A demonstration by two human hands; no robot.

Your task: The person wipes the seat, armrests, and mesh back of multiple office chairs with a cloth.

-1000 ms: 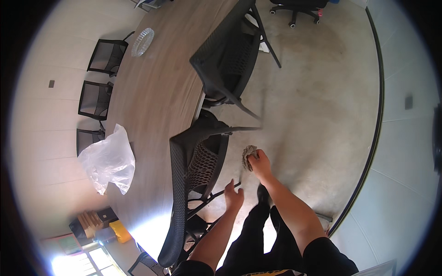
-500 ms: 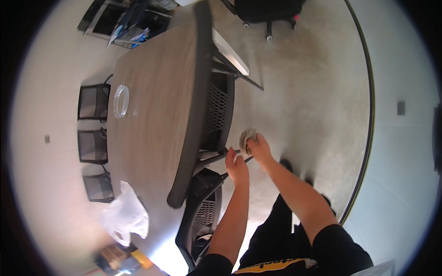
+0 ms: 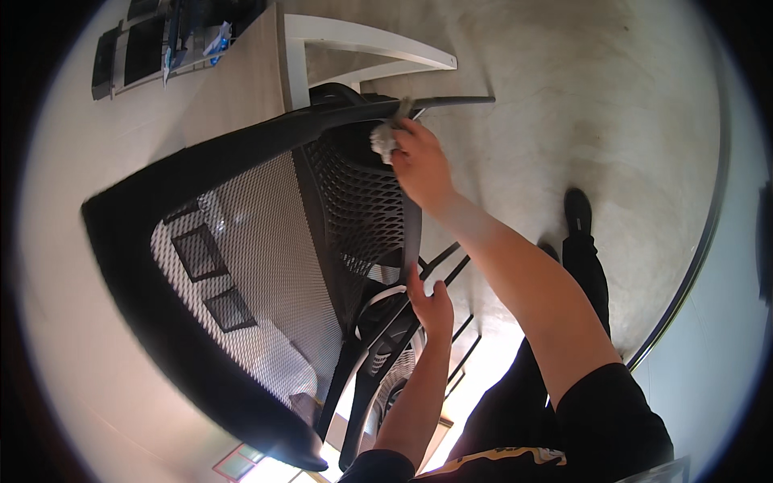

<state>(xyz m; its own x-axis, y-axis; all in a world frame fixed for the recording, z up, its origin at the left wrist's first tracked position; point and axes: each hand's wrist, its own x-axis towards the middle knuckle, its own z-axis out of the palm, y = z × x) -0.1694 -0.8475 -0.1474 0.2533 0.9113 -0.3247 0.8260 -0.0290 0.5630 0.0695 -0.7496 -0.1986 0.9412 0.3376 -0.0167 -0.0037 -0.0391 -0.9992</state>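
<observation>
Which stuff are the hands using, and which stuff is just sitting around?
In use:
right hand pressing a grey cloth on the armrest
left hand on the black mesh chair

Lying about:
wooden table
chairs against the wall

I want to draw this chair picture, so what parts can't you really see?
- Cloth: mostly covered by the right hand in the head view, so its full shape is hidden.
- Left hand: fingertips hidden behind the chair's frame.
- Chair: its base is hidden under the mesh back.
- Table: cut off by the dark fisheye rim.
- Things at the top left: too small and blurred.
</observation>
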